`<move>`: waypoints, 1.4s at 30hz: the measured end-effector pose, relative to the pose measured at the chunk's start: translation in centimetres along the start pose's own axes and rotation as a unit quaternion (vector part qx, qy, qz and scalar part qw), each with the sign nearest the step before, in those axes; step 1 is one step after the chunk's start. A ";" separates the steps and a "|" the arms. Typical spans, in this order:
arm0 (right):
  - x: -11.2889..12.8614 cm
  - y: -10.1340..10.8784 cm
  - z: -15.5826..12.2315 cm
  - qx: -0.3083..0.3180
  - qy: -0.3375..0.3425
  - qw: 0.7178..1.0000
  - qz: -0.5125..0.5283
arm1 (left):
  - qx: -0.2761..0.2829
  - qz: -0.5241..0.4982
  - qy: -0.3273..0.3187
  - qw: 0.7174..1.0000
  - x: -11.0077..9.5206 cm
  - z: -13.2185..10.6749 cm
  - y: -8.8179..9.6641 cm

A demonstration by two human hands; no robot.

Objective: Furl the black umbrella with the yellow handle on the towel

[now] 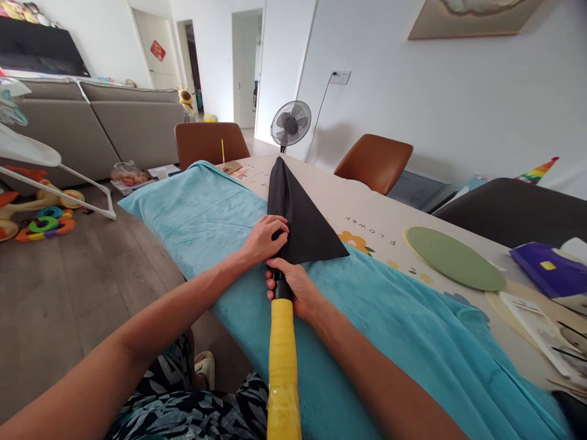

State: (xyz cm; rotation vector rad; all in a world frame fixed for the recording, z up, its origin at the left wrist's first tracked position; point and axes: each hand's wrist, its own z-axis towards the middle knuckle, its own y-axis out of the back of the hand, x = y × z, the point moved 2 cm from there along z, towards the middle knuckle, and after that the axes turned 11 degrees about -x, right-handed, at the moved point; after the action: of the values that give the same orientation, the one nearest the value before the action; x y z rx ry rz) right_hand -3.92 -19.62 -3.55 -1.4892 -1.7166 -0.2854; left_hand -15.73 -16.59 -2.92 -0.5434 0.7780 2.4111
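Note:
A folded black umbrella (307, 226) lies over the table, its tip pointing away from me and one panel of its canopy spread out to the right. Its long handle (282, 360), wrapped in yellow, runs back toward my body. My left hand (266, 239) has its fingers curled on the black cloth near the canopy's lower end. Just below it, my right hand (296, 286) is wrapped around the umbrella's black neck, above the yellow wrap. Under the umbrella is a turquoise cloth (220, 208); part of the umbrella's shaft is hidden by my hands.
The cloth drapes over a flower-printed table (316, 177). At right are a green oval mat (452, 258) and a purple packet (545, 269). Brown chairs (376, 162) and a fan (291, 123) stand beyond. Toys (46, 223) and a white frame (87, 177) are on the left.

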 end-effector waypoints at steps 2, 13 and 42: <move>0.0 0.0 0.0 0.002 0.001 1.000 -0.001 | 0.004 0.001 0.000 1.000 -0.1 0.0 0.0; 0.1 -0.2 -0.2 0.000 0.006 1.000 -0.005 | -0.044 -0.014 0.024 0.999 -0.3 0.6 0.0; 0.0 0.1 0.1 0.021 0.043 0.999 -0.018 | 0.385 0.108 -0.183 0.898 -4.7 2.2 -7.0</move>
State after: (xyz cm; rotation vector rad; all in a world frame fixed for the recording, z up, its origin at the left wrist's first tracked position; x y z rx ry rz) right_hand -3.87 -19.54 -3.67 -1.3975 -1.6724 -0.3253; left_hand -8.30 -12.14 -1.72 0.3191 1.5461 2.0395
